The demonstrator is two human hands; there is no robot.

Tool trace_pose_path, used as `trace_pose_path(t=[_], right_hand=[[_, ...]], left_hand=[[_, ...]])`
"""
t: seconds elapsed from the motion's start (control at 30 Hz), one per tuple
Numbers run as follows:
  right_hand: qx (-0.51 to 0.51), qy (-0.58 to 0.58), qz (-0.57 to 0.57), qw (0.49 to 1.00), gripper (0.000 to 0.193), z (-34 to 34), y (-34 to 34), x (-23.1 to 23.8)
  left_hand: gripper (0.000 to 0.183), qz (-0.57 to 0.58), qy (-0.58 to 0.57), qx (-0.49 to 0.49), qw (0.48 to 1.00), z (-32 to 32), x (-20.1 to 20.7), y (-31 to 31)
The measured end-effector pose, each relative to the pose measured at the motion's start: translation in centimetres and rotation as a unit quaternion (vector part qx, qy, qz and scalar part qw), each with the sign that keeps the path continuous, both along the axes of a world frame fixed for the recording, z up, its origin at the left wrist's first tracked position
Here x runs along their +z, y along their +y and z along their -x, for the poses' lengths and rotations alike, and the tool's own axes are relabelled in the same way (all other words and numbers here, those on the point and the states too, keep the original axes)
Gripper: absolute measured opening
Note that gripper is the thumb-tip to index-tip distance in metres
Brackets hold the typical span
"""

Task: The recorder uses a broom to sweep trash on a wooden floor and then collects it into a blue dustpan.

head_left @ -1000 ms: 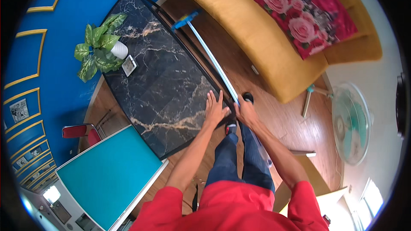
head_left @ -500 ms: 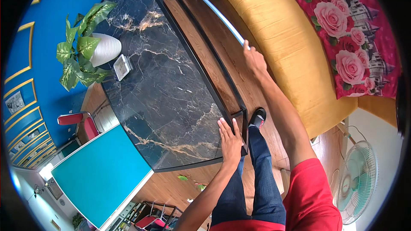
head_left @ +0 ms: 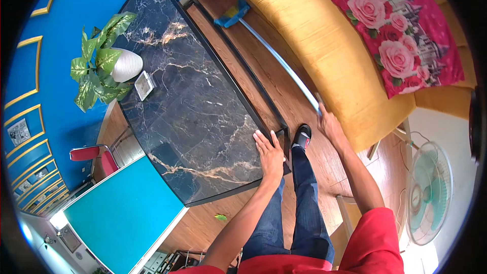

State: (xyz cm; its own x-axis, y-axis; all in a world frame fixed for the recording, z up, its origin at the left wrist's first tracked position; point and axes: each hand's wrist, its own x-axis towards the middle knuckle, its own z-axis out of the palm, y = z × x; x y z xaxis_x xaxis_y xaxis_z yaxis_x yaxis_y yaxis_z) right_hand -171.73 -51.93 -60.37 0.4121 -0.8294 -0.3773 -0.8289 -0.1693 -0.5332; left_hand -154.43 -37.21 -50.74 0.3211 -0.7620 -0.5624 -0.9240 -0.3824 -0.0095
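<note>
My right hand is closed around the end of a pale blue broom handle. The handle slants away to a blue and yellow broom head, which is down at the wooden floor between the table and the sofa. Flat on the near right corner of a dark marble-topped table rests my left hand, fingers spread and holding nothing.
A yellow sofa with a pink rose-patterned cloth runs along the right. The table's black metal frame borders the floor strip. On the table stand a potted plant and a small square dish. A fan stands lower right.
My right hand has drawn the broom back toward me, bringing its head fully into view. My left hand stays on the table corner. The view has shifted slightly.
</note>
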Motion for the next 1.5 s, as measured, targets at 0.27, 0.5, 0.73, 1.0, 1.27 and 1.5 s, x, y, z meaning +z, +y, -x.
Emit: trace_pose_path(t=[0.27,0.5,0.73,1.0,1.27,1.5], right_hand=[[-0.106,0.087,-0.123,0.983,0.044,14.1,24.4,8.9],[-0.267,0.11,-0.242,0.926,0.046,18.5,47.2,20.0],[-0.327,0.099,-0.283,0.896,0.043,19.1,56.3,27.7],[-0.254,0.093,-0.157,0.95,0.047,17.4,52.5,12.5],[-0.35,0.083,-0.185,0.915,0.041,24.4,71.6,11.2],[-0.426,0.051,-0.156,0.89,0.04,24.5,95.7,15.7]], left_hand=[[0.099,0.042,0.031,-0.01,0.999,-0.3,-0.8,1.5],[0.101,0.045,0.009,-0.038,0.998,-0.2,-0.9,1.8],[0.107,0.051,-0.013,-0.083,0.995,-0.5,-1.9,2.1],[0.084,0.21,0.091,-0.173,0.958,-1.9,-1.1,8.3],[0.06,0.247,0.186,-0.187,0.932,-3.0,1.4,26.7],[0.058,0.164,0.149,-0.161,0.962,-6.4,2.6,42.2]])
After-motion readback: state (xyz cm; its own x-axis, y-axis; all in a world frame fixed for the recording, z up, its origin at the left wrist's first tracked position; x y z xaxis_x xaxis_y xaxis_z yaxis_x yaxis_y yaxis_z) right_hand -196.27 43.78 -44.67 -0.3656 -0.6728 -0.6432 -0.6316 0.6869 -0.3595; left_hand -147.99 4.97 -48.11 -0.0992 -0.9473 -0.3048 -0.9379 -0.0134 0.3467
